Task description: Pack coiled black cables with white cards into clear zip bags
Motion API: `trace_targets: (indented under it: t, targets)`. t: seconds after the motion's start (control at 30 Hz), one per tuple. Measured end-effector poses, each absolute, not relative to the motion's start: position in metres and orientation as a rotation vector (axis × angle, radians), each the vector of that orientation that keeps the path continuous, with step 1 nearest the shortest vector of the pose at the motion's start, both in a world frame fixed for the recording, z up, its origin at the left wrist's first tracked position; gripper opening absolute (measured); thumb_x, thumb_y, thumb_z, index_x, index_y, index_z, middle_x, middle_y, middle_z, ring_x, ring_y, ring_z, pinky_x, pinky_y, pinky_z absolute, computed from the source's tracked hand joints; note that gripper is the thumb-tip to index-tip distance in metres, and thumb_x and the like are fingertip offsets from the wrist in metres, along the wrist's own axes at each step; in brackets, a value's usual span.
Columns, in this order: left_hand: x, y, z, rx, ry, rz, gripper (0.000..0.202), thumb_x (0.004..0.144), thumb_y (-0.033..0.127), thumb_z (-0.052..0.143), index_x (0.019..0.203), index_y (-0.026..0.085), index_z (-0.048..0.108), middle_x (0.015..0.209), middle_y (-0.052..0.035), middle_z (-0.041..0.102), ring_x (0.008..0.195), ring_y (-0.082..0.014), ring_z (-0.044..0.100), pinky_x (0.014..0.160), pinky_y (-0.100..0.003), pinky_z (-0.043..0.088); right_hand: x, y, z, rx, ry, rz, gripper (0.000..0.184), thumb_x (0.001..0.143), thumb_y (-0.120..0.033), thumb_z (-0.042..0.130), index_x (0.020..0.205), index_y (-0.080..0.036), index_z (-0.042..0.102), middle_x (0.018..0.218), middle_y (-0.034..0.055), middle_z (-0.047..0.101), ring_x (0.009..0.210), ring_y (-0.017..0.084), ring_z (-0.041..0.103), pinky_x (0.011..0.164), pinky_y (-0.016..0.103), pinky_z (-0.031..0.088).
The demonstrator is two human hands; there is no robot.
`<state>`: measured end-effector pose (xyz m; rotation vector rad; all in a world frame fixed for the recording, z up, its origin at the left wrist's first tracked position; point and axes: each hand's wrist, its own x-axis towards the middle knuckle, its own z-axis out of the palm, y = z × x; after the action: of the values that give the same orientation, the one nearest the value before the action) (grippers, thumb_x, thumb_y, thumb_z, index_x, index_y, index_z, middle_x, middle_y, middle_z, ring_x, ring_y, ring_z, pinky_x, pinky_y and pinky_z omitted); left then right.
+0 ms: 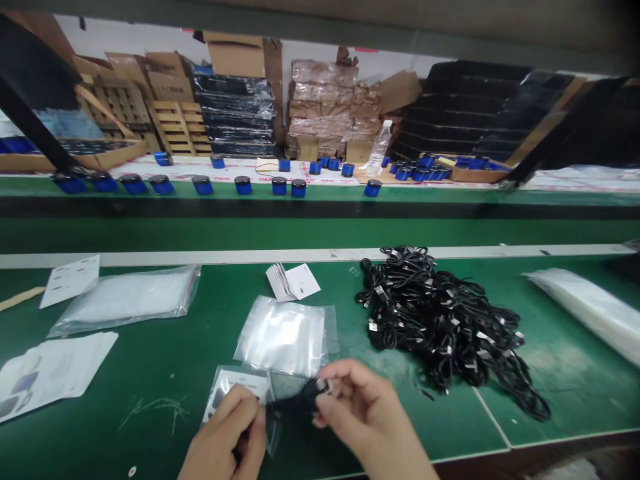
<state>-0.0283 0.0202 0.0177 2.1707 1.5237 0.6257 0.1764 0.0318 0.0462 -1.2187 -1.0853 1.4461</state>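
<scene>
Your right hand is at the near edge of the tabletop, its fingers closed in a pinch on a coiled black USB cable, right by the cable's metal plug. Your left hand is just beside it, with its fingers curled closed against the other end of the cable. They also press on a clear plastic sleeve holding a printed card, and you can't tell exactly which of the two they grip.

Just past your hands, toward the middle of the tabletop, lies a stack of clear zip bags, with a few folded paper slips beyond it. To your right is a large heap of black USB cables, and a long roll of plastic film lies near the right edge. Toward the left edge are printed sheets, a large clear zip bag, a white card and a wooden stick.

Beyond the tabletop's far edge, blue-capped jars stand in a row on a green conveyor belt. Farther back are a plastic water bottle, wooden pallets and shrink-wrapped stacks of cartons.
</scene>
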Motion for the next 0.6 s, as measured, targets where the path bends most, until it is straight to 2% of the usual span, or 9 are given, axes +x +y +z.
trace_targets:
  t: [0.2,0.3,0.4,0.47,0.53,0.6]
  targets:
    - [-0.026,0.017,0.014,2.127,1.513,0.737,0.019,0.091,0.021,0.040,0.078,0.023,0.054,0.090,0.0005,0.057,0.060,-0.0071,0.061,0.061,-0.015,0.049,0.167,0.025,0.030,-1.318,-1.327,1.227,0.010,0.074,-0.020,0.065,0.083,-0.019,0.068,0.066,-0.0015,0.059,0.061,0.013,0.059,0.059,0.023,0.050]
    - [-0.019,0.011,0.007,2.103,1.624,0.898,0.022,0.089,0.021,0.041,0.071,0.022,0.055,0.099,-0.0024,0.055,0.069,-0.0097,0.062,0.066,-0.018,0.049,0.166,0.022,0.026,-1.296,-1.197,1.312,0.013,0.073,-0.027,0.070,0.082,-0.017,0.067,0.063,-0.0012,0.060,0.059,0.014,0.061,0.056,0.023,0.050]
    - [-0.013,0.007,0.002,2.110,1.674,1.076,0.021,0.087,0.019,0.042,0.071,0.022,0.055,0.106,-0.0060,0.053,0.085,-0.0150,0.060,0.072,-0.024,0.047,0.159,0.020,0.017,-1.205,-0.842,1.498,0.034,0.067,-0.044,0.078,0.081,-0.017,0.062,0.058,-0.0027,0.059,0.055,0.015,0.065,0.051,0.023,0.052]
    - [-0.011,0.006,0.002,2.124,1.685,1.116,0.021,0.087,0.017,0.042,0.071,0.022,0.055,0.113,-0.0071,0.051,0.091,-0.0167,0.058,0.074,-0.027,0.047,0.154,0.018,0.009,-1.154,-0.715,1.558,0.042,0.063,-0.050,0.080,0.079,-0.016,0.061,0.058,-0.0027,0.059,0.056,0.016,0.067,0.049,0.022,0.052]
    - [-0.012,0.005,0.002,2.137,1.705,1.114,0.022,0.087,0.017,0.042,0.071,0.022,0.055,0.117,-0.0078,0.049,0.096,-0.0185,0.056,0.077,-0.029,0.046,0.149,0.015,0.001,-1.159,-0.746,1.561,0.040,0.065,-0.049,0.078,0.081,-0.016,0.064,0.058,-0.0016,0.061,0.054,0.016,0.066,0.046,0.022,0.050]
    - [-0.013,0.003,0.002,2.156,1.725,1.117,0.022,0.086,0.018,0.043,0.070,0.022,0.056,0.121,-0.0083,0.048,0.098,-0.0201,0.054,0.077,-0.031,0.045,0.144,0.012,-0.003,-1.186,-0.968,1.427,0.028,0.072,-0.040,0.075,0.084,-0.017,0.068,0.061,0.0005,0.065,0.054,0.015,0.064,0.047,0.022,0.049]
